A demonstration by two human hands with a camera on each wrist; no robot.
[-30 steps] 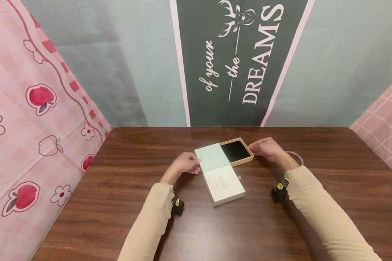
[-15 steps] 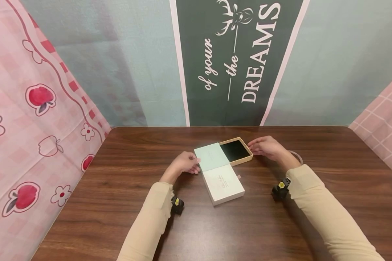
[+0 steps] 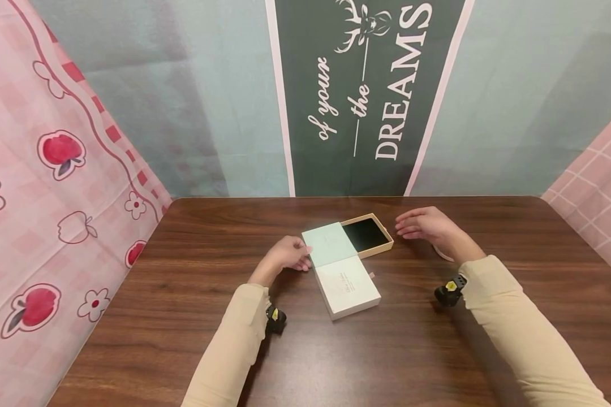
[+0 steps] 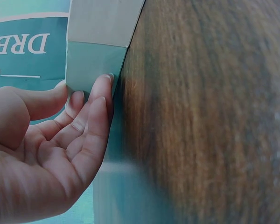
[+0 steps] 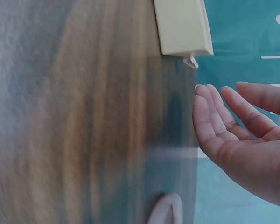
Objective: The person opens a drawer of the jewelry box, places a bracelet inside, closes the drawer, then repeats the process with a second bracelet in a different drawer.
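A low cardboard box (image 3: 330, 243), pale green at the far part and white at the near part, lies on the wooden table. From its right side a tan-edged drawer (image 3: 390, 245) with a black lining (image 3: 366, 235) sticks out. My left hand (image 3: 288, 253) holds the left end of the green part between thumb and fingers, as the left wrist view also shows. My right hand (image 3: 427, 225) hovers just right of the drawer, apart from it, fingers loosely extended and holding nothing. A small ribbon pull (image 5: 191, 61) hangs from the drawer's end.
A pale loop (image 3: 444, 254), partly hidden by my right wrist, lies on the table (image 3: 224, 226). A small pink tab (image 3: 371, 275) pokes from the white part's right side. A printed cloth (image 3: 356, 102) hangs behind the table, and a pink patterned cloth (image 3: 76, 215) at the left.
My right hand has come away from the drawer's end, moving right and leaving a gap. The left hand stays on the box, and the drawer's position looks the same.
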